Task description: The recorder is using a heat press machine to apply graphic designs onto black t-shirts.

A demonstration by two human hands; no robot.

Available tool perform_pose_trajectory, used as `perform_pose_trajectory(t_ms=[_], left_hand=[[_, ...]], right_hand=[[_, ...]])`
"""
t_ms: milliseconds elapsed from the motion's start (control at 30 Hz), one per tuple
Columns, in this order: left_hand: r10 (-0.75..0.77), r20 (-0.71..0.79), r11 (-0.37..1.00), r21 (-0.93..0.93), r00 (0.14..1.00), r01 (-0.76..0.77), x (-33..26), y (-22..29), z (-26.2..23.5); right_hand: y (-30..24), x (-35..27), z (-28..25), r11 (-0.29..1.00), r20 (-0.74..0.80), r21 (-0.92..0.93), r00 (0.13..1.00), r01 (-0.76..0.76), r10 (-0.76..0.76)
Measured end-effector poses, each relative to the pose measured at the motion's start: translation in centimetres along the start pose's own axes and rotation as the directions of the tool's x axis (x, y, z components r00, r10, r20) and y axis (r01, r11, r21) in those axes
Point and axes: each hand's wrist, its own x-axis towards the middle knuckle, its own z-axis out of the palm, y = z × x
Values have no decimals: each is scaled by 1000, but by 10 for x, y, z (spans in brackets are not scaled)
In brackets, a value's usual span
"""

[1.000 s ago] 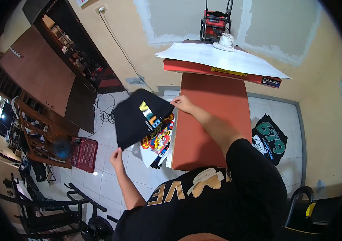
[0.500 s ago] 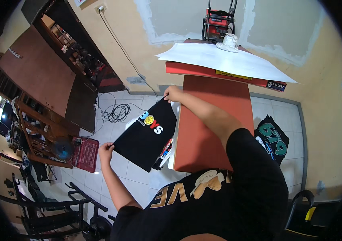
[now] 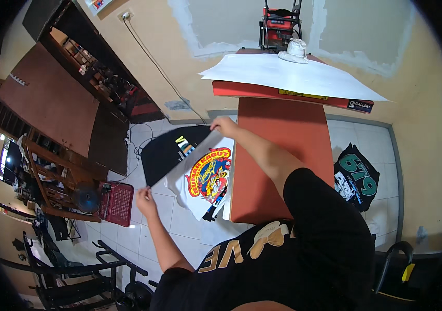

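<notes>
While the view looks down from the person's head, a dark wooden shelf unit (image 3: 50,171) and a red basket (image 3: 118,203) stand at the far left on the tiled floor (image 3: 179,228). Next comes the left hand (image 3: 145,197), its fingers pinched shut on the lower corner of a thin grey sheet (image 3: 192,158). The sheet stretches taut up to the right hand (image 3: 224,126), also pinched closed on the opposite corner, so it hangs flat between both hands above the floor. Under it lie a black shirt (image 3: 166,153) and a white shirt with a bright round print (image 3: 208,179), stacked just beside the table, seemingly within easy reach. The orange table (image 3: 283,155) runs up to a heat press (image 3: 283,23) with white paper (image 3: 293,78) spread over its plate. At far right, another dark printed shirt (image 3: 358,176) lies on the floor.
</notes>
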Motion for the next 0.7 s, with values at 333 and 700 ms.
perform_pose_trajectory(t_ms=[333,700], left_hand=[[-222,752,960,58,621,273,-185,-10,74],[-68,627,932,-237,776,274,-152,38,109]], right_hand=[[-38,-104,11,842,433,-536,839,-55,331],[-48,-291,-103,786,-115,-446,899,-427,423]])
